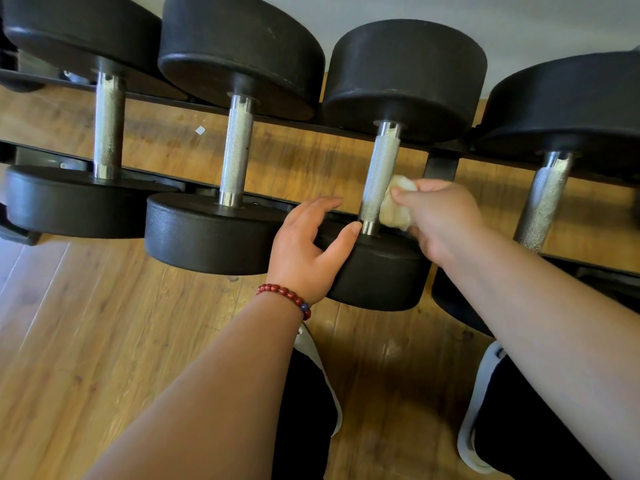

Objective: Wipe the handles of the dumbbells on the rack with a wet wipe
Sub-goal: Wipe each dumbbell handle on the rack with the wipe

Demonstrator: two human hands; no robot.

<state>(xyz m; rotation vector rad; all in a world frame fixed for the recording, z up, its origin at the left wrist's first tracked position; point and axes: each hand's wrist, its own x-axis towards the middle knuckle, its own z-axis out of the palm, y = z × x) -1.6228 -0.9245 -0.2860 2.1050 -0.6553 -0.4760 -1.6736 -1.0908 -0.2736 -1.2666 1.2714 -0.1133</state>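
The wet wipe is pressed on the right side of the third dumbbell handle, so this one is likely being cleaned now. Which others are done cannot be told. The wipe is bunched up and pinched in the curled fingers of the right hand. The left hand is spread loose on the front weight, with nothing held.

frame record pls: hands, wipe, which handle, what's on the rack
rack: four dumbbells in view, side by side
right hand: pinches wipe
wipe: against right side of third handle from left, lower half
left hand: fingers relaxed, rests on that dumbbell's near head, thumb by handle base
other handles: no hand on them
left wrist: bead bracelet
floor: wood
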